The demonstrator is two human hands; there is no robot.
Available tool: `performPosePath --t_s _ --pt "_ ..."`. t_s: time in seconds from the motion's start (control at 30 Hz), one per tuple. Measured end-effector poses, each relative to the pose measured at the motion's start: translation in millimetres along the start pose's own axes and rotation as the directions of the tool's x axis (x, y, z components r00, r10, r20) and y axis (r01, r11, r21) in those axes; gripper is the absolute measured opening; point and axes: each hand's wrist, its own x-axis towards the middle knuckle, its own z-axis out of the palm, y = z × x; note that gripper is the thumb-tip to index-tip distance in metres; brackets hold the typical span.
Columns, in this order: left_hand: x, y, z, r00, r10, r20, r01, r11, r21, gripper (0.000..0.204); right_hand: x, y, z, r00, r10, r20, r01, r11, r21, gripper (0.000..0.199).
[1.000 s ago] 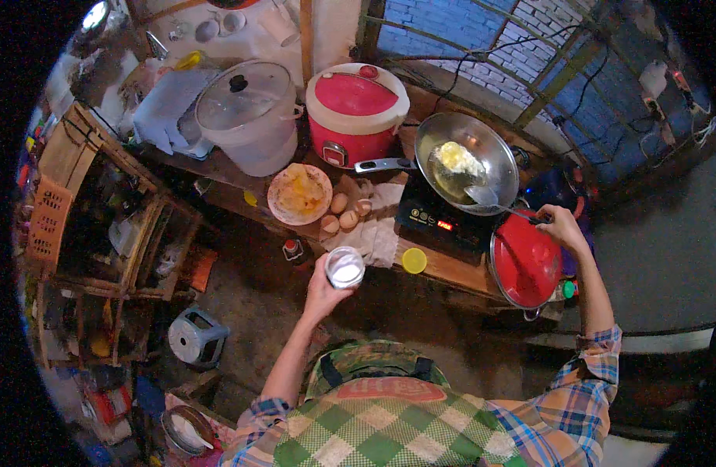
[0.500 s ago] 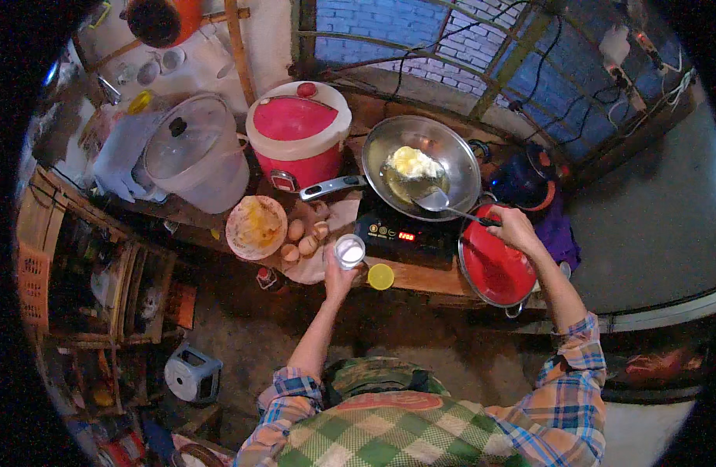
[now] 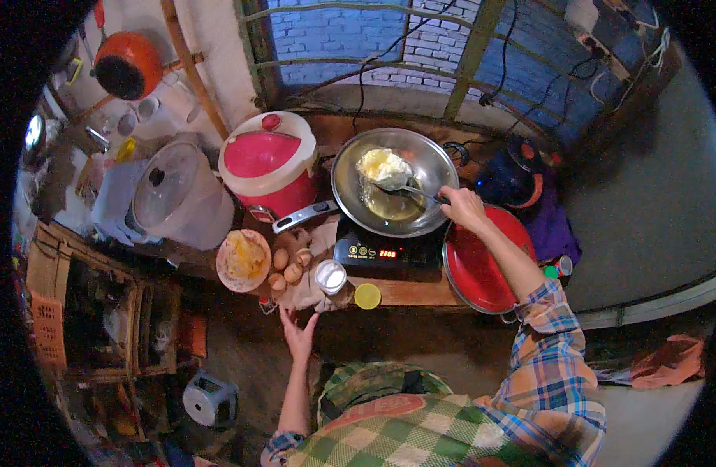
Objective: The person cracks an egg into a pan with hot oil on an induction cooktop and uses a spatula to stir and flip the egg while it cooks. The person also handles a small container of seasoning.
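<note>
My right hand (image 3: 463, 208) grips the dark handle of a metal spatula (image 3: 411, 189). The spatula's blade touches the cooked egg (image 3: 384, 165) lying in the steel wok (image 3: 434, 208). Beneath the wok is a black induction cooker (image 3: 362, 253) with a lit display. Near the counter's front edge my left hand (image 3: 299, 333) is open and empty, its fingers spread. Just beyond that hand an uncapped jar of white powder (image 3: 330, 277) stands beside a yellow lid (image 3: 367, 296). Several brown eggshells (image 3: 292, 272) lie left of the jar, next to a bowl with yellow egg residue (image 3: 241, 268).
A red pan lid (image 3: 490, 265) lies right of the cooker, partly under my right forearm. Behind it sits a dark pot (image 3: 507, 180). A pink and white rice cooker (image 3: 267, 165) and a translucent lidded bucket (image 3: 183, 198) stand left of the wok. A stool (image 3: 210, 398) is on the floor.
My left hand has let go of the jar, now on the counter, and drawn back. My right hand has moved the spatula up to the egg. The whole view has shifted.
</note>
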Motion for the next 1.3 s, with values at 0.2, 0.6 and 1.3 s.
performPosePath --t_s 0.2,0.6,1.3 --pt "-7 -9 -71 0.964 -0.258 0.059 0.26 0.965 -0.023 0.058 16 20 -56 0.972 -0.229 0.057 0.235 0.921 -0.311 0.022" --pt "58 -76 -129 0.766 -0.475 0.432 0.54 0.841 -0.033 0.039 62 -18 -144 0.672 0.172 0.72 -0.276 0.961 0.028 0.022" --pt "67 -101 -150 0.764 -0.432 0.478 0.435 0.894 0.113 0.037 -70 -38 41 0.851 0.31 0.425 -0.505 0.258 0.824 0.031"
